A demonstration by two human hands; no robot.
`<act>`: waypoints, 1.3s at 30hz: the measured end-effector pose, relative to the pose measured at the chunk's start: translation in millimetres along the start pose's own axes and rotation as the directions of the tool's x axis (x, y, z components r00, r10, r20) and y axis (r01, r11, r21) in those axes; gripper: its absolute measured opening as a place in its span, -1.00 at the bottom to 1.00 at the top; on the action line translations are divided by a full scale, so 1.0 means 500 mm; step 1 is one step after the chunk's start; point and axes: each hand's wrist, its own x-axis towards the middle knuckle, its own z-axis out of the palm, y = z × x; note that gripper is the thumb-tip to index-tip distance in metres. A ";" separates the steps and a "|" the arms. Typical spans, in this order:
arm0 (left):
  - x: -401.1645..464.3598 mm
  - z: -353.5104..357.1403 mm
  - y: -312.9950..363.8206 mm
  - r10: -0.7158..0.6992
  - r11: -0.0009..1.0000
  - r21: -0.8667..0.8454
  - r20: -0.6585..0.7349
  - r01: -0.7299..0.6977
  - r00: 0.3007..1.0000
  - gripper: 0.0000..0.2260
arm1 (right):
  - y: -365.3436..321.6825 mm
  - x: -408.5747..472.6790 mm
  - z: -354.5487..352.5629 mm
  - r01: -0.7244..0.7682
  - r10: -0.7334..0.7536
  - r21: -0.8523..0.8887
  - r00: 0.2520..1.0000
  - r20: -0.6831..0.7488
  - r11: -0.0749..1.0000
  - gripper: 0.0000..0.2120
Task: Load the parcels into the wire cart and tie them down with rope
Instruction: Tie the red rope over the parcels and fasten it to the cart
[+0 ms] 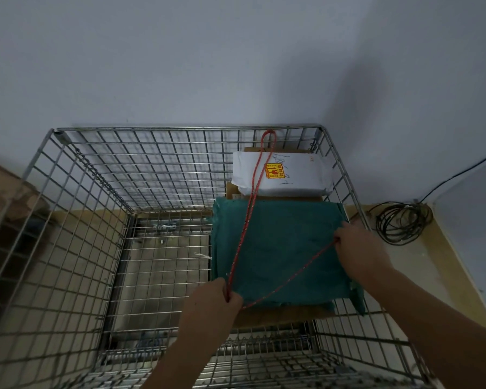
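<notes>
A wire cart (96, 175) stands against the wall. In its right half lies a teal-wrapped parcel (281, 248), and behind it a white parcel (300, 175) with a yellow sticker rests on a brown box. A red rope (253, 197) loops around the cart's far rim wire and runs back over both parcels as two strands. My left hand (219, 299) pinches those strands at the teal parcel's near edge. From there the rope crosses to my right hand (357, 248), which grips it at the parcel's right side.
The left half of the cart holds nothing, with the tiled floor showing through the mesh. A coil of black cable (401, 223) lies on the floor at the right. Brown cardboard (9, 197) sits outside the cart on the left. A grey wall is close behind.
</notes>
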 end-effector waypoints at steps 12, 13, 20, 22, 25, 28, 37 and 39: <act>-0.013 0.007 -0.038 0.128 0.983 0.133 -0.020 -0.124 0.992 -0.70 | -0.042 -0.047 -0.028 0.400 -0.381 -0.016 0.860 -0.338 0.916 -0.83; -0.017 0.003 -0.046 0.150 0.976 0.161 -0.015 -0.146 0.989 -0.72 | -0.042 -0.057 -0.031 0.412 -0.399 -0.044 0.844 -0.358 0.910 -0.82; -0.038 -0.004 -0.121 0.150 0.935 0.294 0.173 -0.197 0.973 -0.82 | -0.049 -0.132 -0.025 0.407 -0.440 -0.169 0.799 -0.409 0.898 -0.77; -0.050 -0.014 -0.140 0.119 0.948 0.275 0.166 -0.162 0.979 -0.88 | -0.057 -0.158 -0.010 0.386 -0.430 -0.190 0.800 -0.418 0.903 -0.80; -0.070 -0.028 -0.169 0.111 0.962 0.224 0.196 -0.155 0.974 -0.87 | -0.075 -0.206 0.024 0.332 -0.370 -0.164 0.819 -0.437 0.929 -0.89; -0.099 -0.045 -0.182 0.184 0.953 0.203 0.195 -0.223 0.963 -0.83 | -0.100 -0.259 0.058 0.283 -0.291 -0.083 0.852 -0.435 0.955 -0.93; -0.203 -0.060 -0.161 0.346 0.934 0.059 0.084 -0.352 0.934 -0.84 | -0.116 -0.396 0.105 0.094 -0.090 0.004 0.968 -0.233 0.996 -0.86; -0.217 -0.047 -0.157 0.294 0.950 -0.115 0.019 -0.290 0.956 -0.71 | -0.100 -0.402 0.115 0.090 -0.080 0.041 0.975 -0.207 0.995 -0.80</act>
